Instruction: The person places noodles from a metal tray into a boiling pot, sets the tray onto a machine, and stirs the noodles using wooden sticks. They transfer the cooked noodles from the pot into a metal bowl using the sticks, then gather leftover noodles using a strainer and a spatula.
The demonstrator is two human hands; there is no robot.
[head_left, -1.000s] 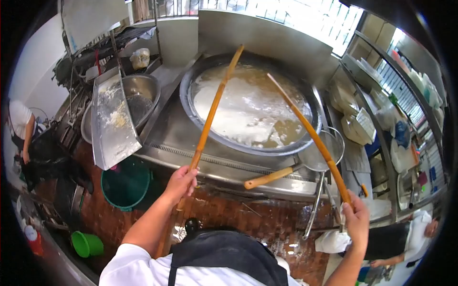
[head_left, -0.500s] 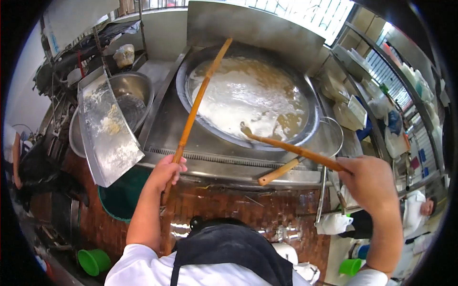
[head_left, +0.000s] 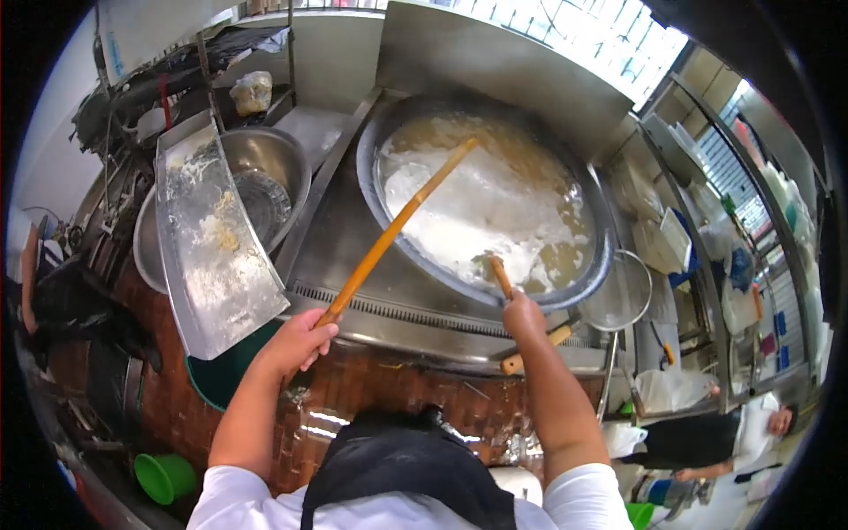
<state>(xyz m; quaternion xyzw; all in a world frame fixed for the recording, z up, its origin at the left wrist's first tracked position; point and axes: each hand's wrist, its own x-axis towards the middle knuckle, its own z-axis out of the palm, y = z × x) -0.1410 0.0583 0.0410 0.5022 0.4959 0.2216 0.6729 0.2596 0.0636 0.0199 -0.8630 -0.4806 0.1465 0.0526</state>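
My left hand (head_left: 305,337) is closed around the lower end of a long bamboo stick (head_left: 397,225), which slants up and right until its far end lies over the pot. My right hand (head_left: 524,315) grips a second stick (head_left: 501,276) at the pot's near edge. That stick's lower end meets white foam, so any tool head on it is hidden. The large round pot (head_left: 366,172), set in a steel stove, holds cloudy brownish liquid (head_left: 539,163) partly covered by white foam (head_left: 459,208). Beside my right hand, a round strainer (head_left: 651,287) with a wooden handle (head_left: 511,363) rests by the rim.
To the left, a metal tray (head_left: 199,265) with pale crumbs lies across a steel bowl (head_left: 296,177). A dark green tub (head_left: 208,375) stands below, and a green bucket (head_left: 165,479) on the floor. Shelves (head_left: 707,238) line the right. Other people (head_left: 707,437) stand at both sides.
My right hand has moved left and forward to the pot's edge. The left stick's far end has come from the back rim to over the liquid. The view has shifted slightly.
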